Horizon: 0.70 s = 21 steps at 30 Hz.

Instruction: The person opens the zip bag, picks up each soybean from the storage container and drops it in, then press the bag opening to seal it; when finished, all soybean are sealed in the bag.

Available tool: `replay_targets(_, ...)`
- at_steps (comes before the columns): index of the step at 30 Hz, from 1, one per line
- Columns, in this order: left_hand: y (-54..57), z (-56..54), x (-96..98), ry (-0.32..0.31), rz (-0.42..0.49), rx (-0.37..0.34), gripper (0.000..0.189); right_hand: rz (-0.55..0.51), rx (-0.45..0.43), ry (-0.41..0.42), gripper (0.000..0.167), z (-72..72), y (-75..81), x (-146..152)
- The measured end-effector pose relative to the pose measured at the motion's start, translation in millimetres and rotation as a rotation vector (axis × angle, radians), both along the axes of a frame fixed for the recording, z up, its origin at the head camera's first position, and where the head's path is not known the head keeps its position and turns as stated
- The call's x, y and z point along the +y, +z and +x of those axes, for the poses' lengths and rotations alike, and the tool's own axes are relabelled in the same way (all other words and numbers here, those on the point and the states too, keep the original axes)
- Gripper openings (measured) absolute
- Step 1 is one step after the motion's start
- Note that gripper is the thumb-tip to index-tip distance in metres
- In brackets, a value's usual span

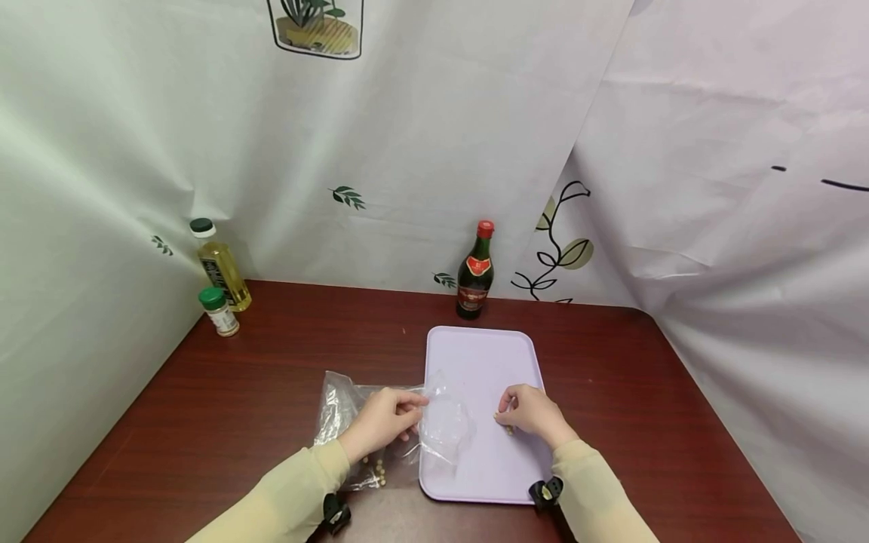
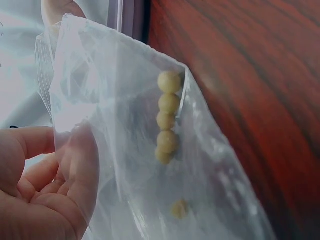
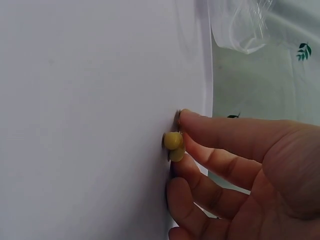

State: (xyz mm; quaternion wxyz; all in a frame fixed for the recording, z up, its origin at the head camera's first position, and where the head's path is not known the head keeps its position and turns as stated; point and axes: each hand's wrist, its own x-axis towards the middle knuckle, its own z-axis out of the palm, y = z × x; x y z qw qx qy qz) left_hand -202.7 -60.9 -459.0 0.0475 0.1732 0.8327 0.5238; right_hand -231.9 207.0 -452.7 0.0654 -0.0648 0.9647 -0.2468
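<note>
My left hand (image 1: pixel 382 422) pinches the edge of a clear plastic bag (image 1: pixel 334 411) between thumb and fingers. The bag lies on the table and overlaps the tray's left side. Inside it, several round yellow soybeans (image 2: pixel 169 104) line up near its lower edge, with another bean apart from them. On the pale purple tray (image 1: pixel 475 354), my right hand (image 1: pixel 532 413) has its thumb and curled fingertips down at the surface, gathered around a few soybeans (image 3: pixel 173 141). The tips of the right hand's fingers are partly hidden behind these beans.
A dark green bottle with a red cap (image 1: pixel 475 275) stands behind the tray. At the back left are an oil bottle (image 1: pixel 224 268) and a small green-capped jar (image 1: pixel 219 313). White printed cloth (image 1: pixel 407 151) hangs behind the dark red wooden table (image 1: pixel 271 362).
</note>
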Motion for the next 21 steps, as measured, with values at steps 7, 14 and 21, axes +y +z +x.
replay_targets(7, -0.1, 0.1, 0.2, 0.001, -0.009, 0.006, 0.025, 0.006, 0.009, 0.002, 0.020, 1.2, 1.0, -0.5)
replay_targets(14, -1.4, 0.2, -0.2, 0.007, -0.003, 0.002, 0.024, -0.011, -0.001, -0.004, 0.019, 2.0, 1.1, 0.3)
replay_targets(21, -1.0, -0.6, 0.2, 0.005, -0.004, 0.007, 0.024, -0.059, 0.003, -0.006, 0.017, 2.1, 3.1, 1.9)
